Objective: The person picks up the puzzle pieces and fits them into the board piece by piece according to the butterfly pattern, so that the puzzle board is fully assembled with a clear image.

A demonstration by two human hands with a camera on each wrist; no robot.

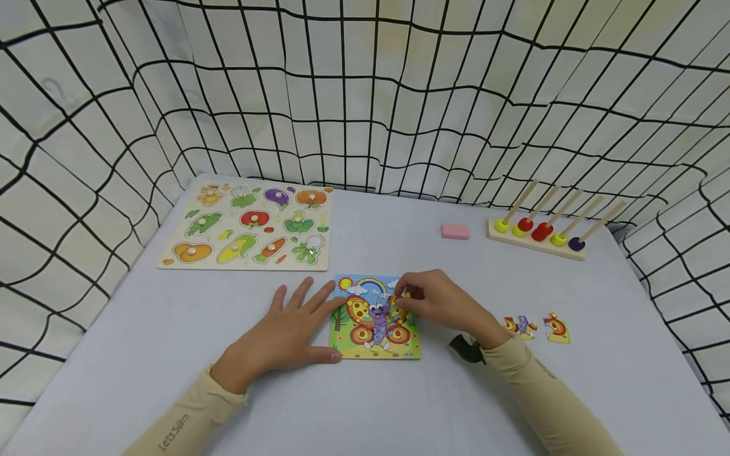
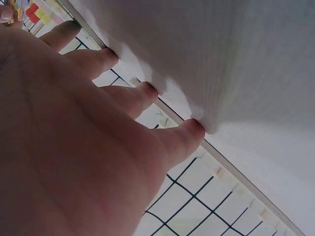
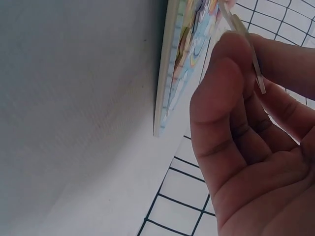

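A square butterfly jigsaw puzzle (image 1: 371, 348) lies flat on the white table. My left hand (image 1: 285, 329) is spread at its left side, thumb and index finger touching its edge; in the left wrist view the fingertips (image 2: 194, 130) rest on the tabletop. Over the puzzle's upper right my right hand (image 1: 436, 297) pinches a thin puzzle piece (image 3: 253, 56) between thumb and index finger. The right wrist view shows this piece edge-on, above the board (image 3: 165, 78). Its printed face is mostly hidden by the fingers. Two loose puzzle pieces, one striped (image 1: 521, 326) and one orange (image 1: 557, 329), lie beyond my right wrist.
A wooden vegetable peg puzzle (image 1: 268, 266) lies at the back left. Behind the butterfly puzzle sits a pink block (image 1: 455, 232). A bead counting stand (image 1: 536, 244) with upright pegs is at the back right. Black netting (image 1: 373, 95) surrounds the table's back and sides.
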